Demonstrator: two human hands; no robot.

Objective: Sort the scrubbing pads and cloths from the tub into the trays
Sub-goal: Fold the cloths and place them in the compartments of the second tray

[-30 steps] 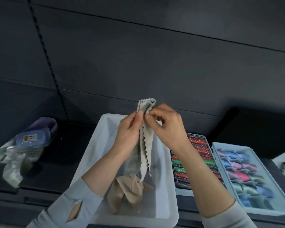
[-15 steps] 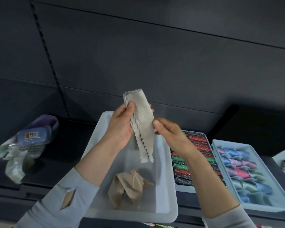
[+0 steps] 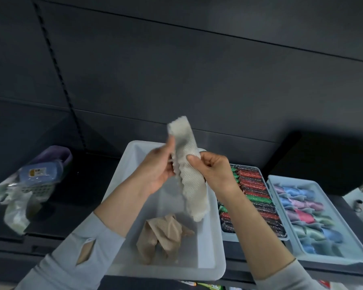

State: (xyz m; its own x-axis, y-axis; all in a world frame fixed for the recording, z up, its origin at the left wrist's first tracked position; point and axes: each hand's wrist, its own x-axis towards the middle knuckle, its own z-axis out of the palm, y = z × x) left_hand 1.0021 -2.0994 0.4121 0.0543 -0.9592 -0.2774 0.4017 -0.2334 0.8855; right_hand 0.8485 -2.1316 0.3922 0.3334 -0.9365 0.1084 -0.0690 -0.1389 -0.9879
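I hold a folded grey textured cloth (image 3: pixel 189 170) upright above the white tub (image 3: pixel 122 185). My left hand (image 3: pixel 155 170) grips its left edge and my right hand (image 3: pixel 214 172) pinches its right side with thumb and fingers. A crumpled beige cloth (image 3: pixel 164 235) lies on the tub's floor. To the right stands a tray (image 3: pixel 258 239) packed with glittery red, green and dark scrubbing pads (image 3: pixel 254 189). Beyond it a light blue tray (image 3: pixel 356 258) holds folded pastel cloths (image 3: pixel 302 208).
At the left, a blue and purple basket stack (image 3: pixel 42 172) sits on the dark shelf with a clear plastic bag (image 3: pixel 15 206) in front. A dark panelled wall rises behind. A black box (image 3: pixel 323 160) stands behind the trays.
The grey cloth has been folded into a narrower strip and tilted. My right hand came back onto it and now pinches its right side, while my left hand stays on the left edge.
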